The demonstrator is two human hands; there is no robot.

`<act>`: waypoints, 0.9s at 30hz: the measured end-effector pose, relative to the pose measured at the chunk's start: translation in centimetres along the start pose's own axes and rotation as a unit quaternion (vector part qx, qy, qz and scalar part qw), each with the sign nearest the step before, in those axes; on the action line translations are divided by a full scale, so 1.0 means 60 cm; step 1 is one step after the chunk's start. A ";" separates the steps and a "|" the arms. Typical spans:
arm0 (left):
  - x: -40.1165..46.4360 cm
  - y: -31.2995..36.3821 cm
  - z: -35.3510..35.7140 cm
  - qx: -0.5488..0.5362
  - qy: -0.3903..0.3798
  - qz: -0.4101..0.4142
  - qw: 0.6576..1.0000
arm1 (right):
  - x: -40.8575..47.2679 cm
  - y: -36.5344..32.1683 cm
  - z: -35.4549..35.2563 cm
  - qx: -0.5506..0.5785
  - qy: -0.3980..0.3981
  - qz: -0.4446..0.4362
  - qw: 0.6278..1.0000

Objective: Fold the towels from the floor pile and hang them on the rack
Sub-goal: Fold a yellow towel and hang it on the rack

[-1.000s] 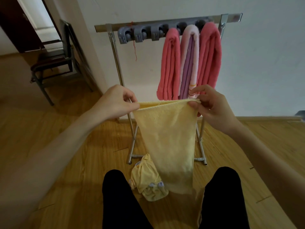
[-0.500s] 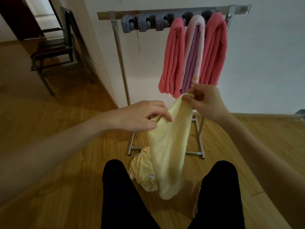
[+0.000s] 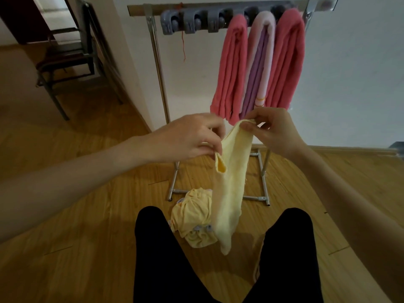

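A pale yellow towel [image 3: 231, 182] hangs lengthwise, folded narrow, in front of me. My right hand [image 3: 273, 132] pinches its top end. My left hand [image 3: 188, 138] pinches a folded edge a little lower on the left. Below, a crumpled yellow towel [image 3: 192, 221] lies on the wooden floor between my knees. The metal rack [image 3: 157, 68] stands against the white wall; its grey clip bar [image 3: 192, 20] holds a coral towel [image 3: 231, 66], a pink and purple striped towel [image 3: 260, 66] and another coral towel [image 3: 286, 60] on its right half.
My black-trousered legs [image 3: 157, 254] fill the bottom of the view. A dark metal chair [image 3: 65, 60] stands at the back left near a doorway. The rack's base feet [image 3: 262, 197] rest on the floor just beyond the crumpled towel.
The yellow towel went from spread wide between both hands to folded narrow. My left hand moved right, toward my right hand, and now grips a lower edge.
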State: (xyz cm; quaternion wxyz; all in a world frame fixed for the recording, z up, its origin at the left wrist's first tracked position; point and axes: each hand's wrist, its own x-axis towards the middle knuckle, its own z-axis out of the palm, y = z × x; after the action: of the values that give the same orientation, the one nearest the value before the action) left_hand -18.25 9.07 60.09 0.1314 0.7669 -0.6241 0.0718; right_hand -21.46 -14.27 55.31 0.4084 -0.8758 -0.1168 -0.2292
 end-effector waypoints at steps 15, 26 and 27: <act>0.032 -0.018 0.034 0.072 0.110 -0.076 0.988 | -0.013 -0.039 0.001 0.160 -0.008 0.064 0.985; 0.041 -0.010 0.039 0.058 0.191 -0.135 0.971 | -0.016 -0.051 -0.019 0.229 -0.068 0.055 0.969; 0.042 -0.011 0.040 0.056 0.194 -0.144 0.969 | -0.017 -0.050 -0.022 0.235 -0.075 0.057 0.967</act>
State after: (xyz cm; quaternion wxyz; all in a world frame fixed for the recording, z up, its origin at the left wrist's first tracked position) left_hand -17.22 6.10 58.43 0.2165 0.8261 -0.4645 0.2344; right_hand -23.92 -13.38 57.58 0.6049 -0.7753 -0.1480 -0.1053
